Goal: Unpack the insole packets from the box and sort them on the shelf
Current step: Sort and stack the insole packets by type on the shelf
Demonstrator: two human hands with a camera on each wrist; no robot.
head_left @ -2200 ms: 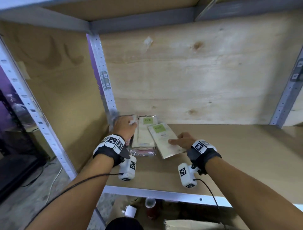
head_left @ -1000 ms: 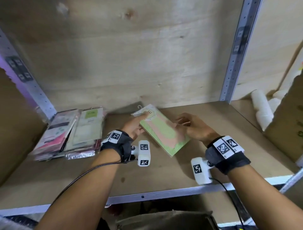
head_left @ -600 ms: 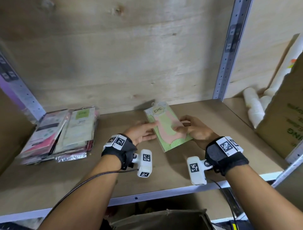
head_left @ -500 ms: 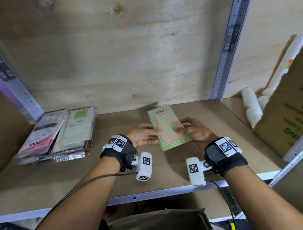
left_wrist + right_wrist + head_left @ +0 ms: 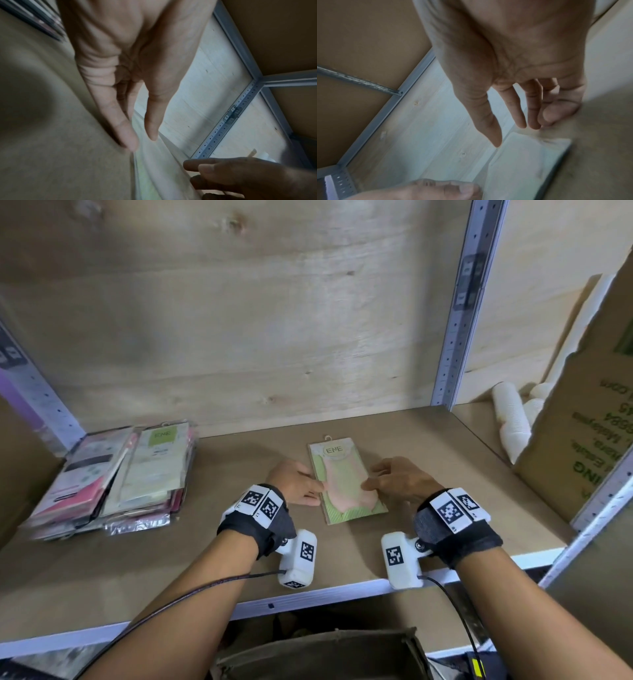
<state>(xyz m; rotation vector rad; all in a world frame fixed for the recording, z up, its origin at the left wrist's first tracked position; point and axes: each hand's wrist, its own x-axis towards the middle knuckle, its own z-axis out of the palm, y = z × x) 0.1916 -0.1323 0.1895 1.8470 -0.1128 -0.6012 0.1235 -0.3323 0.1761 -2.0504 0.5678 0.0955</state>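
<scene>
Shelf (image 5: 411,460): green packet (image 5: 346,481) now squared, flat.

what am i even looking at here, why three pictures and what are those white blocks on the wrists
No machine here: a person is working with two bare hands. The wide picture comes from a camera on their head. The other two come from the white blocks, cameras strapped to each wrist and looking along the fingers. On the wooden shelf a green insole packet lies flat. The left hand and right hand touch its two long edges with nearly straight fingers, squaring it up rather than gripping it. A stack of other packets sits at the left, and a cardboard box at the right.
</scene>
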